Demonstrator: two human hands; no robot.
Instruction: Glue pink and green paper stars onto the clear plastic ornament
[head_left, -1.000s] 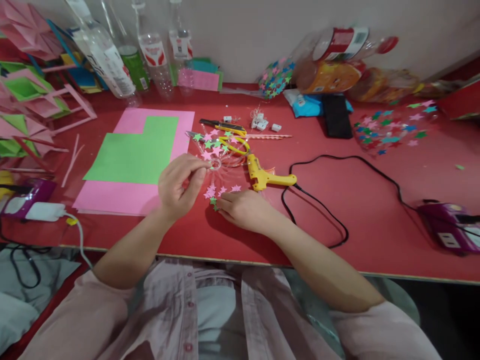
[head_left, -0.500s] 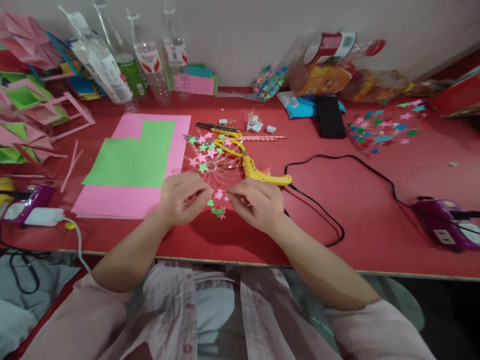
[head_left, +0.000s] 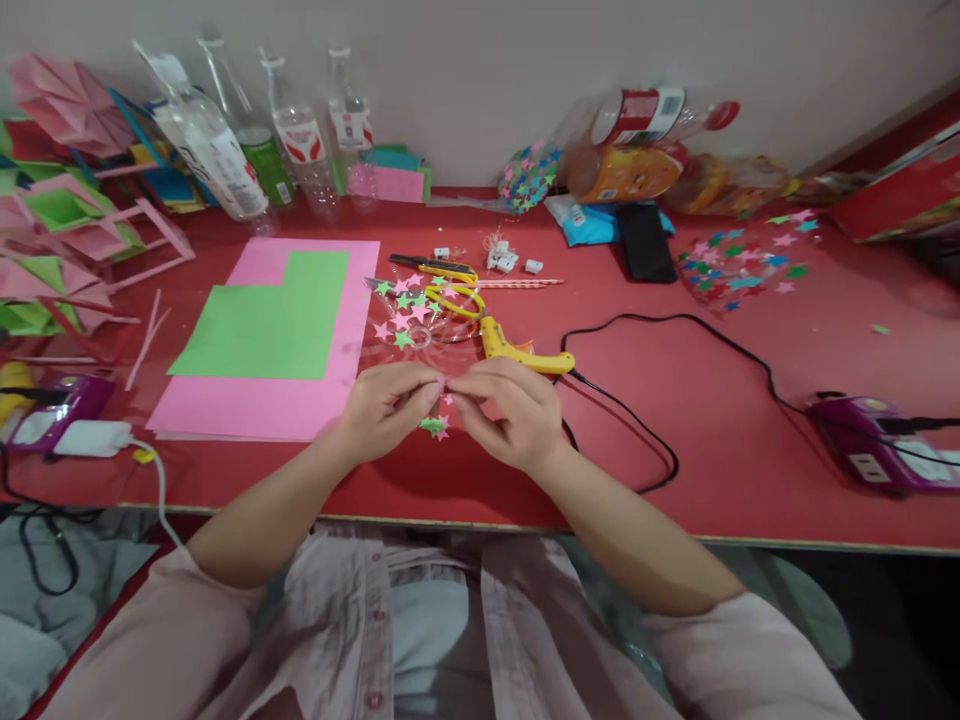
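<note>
My left hand and my right hand meet at their fingertips over the red table. Both are closed in a pinch on a small pink paper star, mostly hidden by the fingers. Just below them lie a few loose pink and green paper stars. Beyond the fingers sits a clear plastic bottle piece with pink and green stars on its left side. A yellow glue gun lies right behind my right hand. Yellow-handled scissors and a utility knife are farther back.
Green paper lies over pink sheets on the left. Bottles and paper crafts stand behind. The gun's black cord runs right to a purple power strip. A phone and star-covered pieces lie back right.
My hands have come together, closing the gap between their fingertips around the pink star. The whole view has shifted slightly.
</note>
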